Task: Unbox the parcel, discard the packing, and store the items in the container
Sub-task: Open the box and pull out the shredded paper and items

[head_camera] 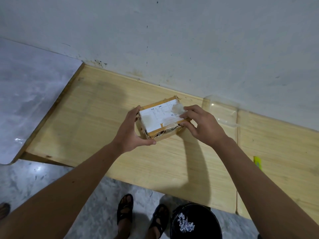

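Observation:
A small cardboard parcel (159, 118) with a white shipping label and clear tape on top sits on the light wooden table (96, 121). My left hand (132, 131) wraps the parcel's left side and near corner. My right hand (201, 125) is at its right edge, fingertips pinching the tape at the top right and near right corner. A clear plastic container (221, 111) stands just right of the parcel, by the wall; it is see-through and hard to make out.
A black bin (195, 221) holding crumpled white scraps stands on the floor below the table's near edge, beside my sandalled feet (125, 211). A yellow-green object (257, 163) lies on the table to the right. The wall runs along the table's back.

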The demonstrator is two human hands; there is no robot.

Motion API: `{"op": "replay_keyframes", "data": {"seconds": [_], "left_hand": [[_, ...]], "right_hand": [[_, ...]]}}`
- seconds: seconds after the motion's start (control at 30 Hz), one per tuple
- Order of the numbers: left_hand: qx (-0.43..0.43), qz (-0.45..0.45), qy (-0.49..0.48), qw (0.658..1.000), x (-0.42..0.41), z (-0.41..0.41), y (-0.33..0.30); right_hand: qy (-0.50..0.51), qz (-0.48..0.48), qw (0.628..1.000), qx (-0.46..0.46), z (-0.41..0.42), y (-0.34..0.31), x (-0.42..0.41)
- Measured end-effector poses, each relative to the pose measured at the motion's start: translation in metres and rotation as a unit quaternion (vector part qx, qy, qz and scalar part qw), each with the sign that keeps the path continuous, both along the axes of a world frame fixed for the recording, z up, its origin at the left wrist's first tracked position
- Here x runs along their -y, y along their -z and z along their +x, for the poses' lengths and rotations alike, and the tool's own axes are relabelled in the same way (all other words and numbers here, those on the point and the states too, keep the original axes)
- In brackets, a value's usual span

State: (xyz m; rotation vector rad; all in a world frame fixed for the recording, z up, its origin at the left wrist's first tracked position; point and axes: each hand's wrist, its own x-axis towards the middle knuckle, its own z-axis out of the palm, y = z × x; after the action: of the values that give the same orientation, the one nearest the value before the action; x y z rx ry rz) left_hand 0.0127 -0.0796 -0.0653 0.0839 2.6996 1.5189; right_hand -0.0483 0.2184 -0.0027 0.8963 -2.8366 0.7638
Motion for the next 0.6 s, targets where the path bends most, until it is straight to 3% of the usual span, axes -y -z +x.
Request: {"op": "replay_keyframes", "data": {"seconds": [0.2, 0.37, 0.6], "left_hand": [[-0.004, -0.011, 0.007, 1.000, 0.007, -0.007, -0.002], [-0.026, -0.046, 0.056, 0.997, 0.005, -0.017, -0.011], [0.014, -0.003, 0.058, 0.998, 0.010, -0.022, -0.014]], "right_hand": [[-0.004, -0.002, 0.999, -0.051, -0.011, -0.007, 0.011], [0.053, -0.050, 0.992, -0.103, -0.041, -0.035, 0.022], [0.059, -0.108, 0.992, -0.005, -0.082, -0.048, 0.037]]}}
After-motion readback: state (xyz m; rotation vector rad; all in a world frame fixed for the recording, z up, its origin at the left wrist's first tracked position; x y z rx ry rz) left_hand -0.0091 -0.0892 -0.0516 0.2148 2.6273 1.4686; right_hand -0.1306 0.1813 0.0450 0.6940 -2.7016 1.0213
